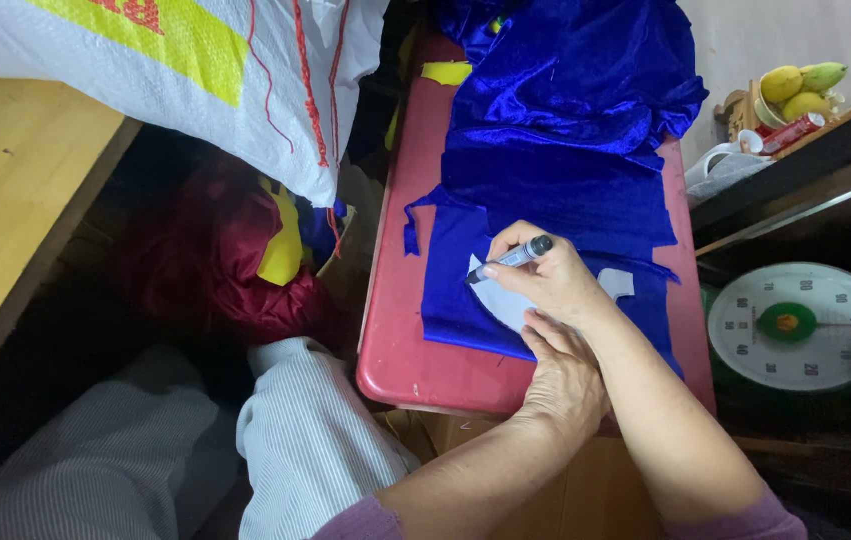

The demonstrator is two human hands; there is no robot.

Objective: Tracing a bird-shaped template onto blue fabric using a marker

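Observation:
My right hand (pixel 546 275) grips a grey marker pen (pixel 512 259), its tip touching the edge of a pale paper template (pixel 504 296). The template lies on shiny blue fabric (pixel 566 180) spread over a red table (pixel 406 300). My left hand (pixel 566 375) rests flat below the right one, pressing down on the template and fabric with its fingers together. Both forearms come in from the bottom of the head view and cross slightly. Much of the template is hidden under my hands.
A large white woven sack (pixel 166 70) hangs at the upper left above dark red cloth (pixel 216 260). A wooden tabletop (pixel 16 190) is at left. A round dial scale (pixel 798 325) sits at right, with a bowl of mangoes (pixel 801 85) beyond.

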